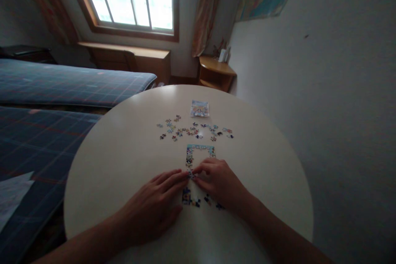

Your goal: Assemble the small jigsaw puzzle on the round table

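A partly joined jigsaw frame (198, 153) lies on the round white table (130, 148), with its top and left edges showing. My left hand (154, 204) lies flat on the table, fingers stretched toward the frame's lower left corner. My right hand (218, 181) rests over the frame's lower part, fingertips curled and pressed on pieces at the left edge. A few joined pieces (190, 198) sit between my wrists. Several loose pieces (193, 130) are scattered beyond the frame. A small picture card (199, 108) lies farther back.
Two beds with blue plaid covers (46, 103) stand to the left of the table. A wooden desk (130, 57) runs under the window, and a small corner shelf (216, 72) is behind the table. A white wall is close on the right.
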Demonstrator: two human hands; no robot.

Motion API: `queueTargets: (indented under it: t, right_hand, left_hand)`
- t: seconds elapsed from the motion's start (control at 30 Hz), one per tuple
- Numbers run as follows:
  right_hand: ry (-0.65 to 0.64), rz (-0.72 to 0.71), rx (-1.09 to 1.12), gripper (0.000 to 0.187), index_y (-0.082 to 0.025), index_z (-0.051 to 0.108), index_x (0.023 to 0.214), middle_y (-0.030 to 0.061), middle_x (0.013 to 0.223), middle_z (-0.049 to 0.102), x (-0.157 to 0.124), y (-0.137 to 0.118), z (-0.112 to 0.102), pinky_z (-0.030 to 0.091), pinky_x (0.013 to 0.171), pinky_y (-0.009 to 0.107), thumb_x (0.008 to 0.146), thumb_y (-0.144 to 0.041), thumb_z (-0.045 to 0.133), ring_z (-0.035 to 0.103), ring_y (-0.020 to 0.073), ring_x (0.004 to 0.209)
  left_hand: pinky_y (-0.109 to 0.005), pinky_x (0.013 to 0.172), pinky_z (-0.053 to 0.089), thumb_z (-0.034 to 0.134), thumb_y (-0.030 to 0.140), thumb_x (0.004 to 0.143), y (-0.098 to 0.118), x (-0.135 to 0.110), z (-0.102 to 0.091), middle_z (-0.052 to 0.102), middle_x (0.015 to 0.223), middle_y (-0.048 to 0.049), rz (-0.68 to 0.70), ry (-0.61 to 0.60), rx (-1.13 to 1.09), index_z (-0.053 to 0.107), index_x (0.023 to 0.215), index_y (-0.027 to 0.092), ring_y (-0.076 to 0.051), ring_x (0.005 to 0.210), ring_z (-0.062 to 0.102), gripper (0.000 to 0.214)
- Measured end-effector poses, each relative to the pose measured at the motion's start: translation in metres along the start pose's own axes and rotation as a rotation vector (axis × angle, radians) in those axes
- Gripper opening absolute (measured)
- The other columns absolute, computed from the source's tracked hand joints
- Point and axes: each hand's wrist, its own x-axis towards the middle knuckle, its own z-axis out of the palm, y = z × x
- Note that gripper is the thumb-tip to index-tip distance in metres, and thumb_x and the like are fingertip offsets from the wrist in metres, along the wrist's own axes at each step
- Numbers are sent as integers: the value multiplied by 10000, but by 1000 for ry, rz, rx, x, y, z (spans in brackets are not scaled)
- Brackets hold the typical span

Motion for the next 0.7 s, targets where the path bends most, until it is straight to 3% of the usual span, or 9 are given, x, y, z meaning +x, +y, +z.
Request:
queueTargets:
  t: [0.7]
  right_hand:
    - [-28,32,-51,131,-237,741,926,33,963,708,-1,0,-1,413,885,373,796,-249,727,642,201,956]
  left_hand:
    - [-498,1108,421,540,143,852,0,0,1,426,1515,-72,-9,-11,-5,363,1469,232,-281,1380,402,648]
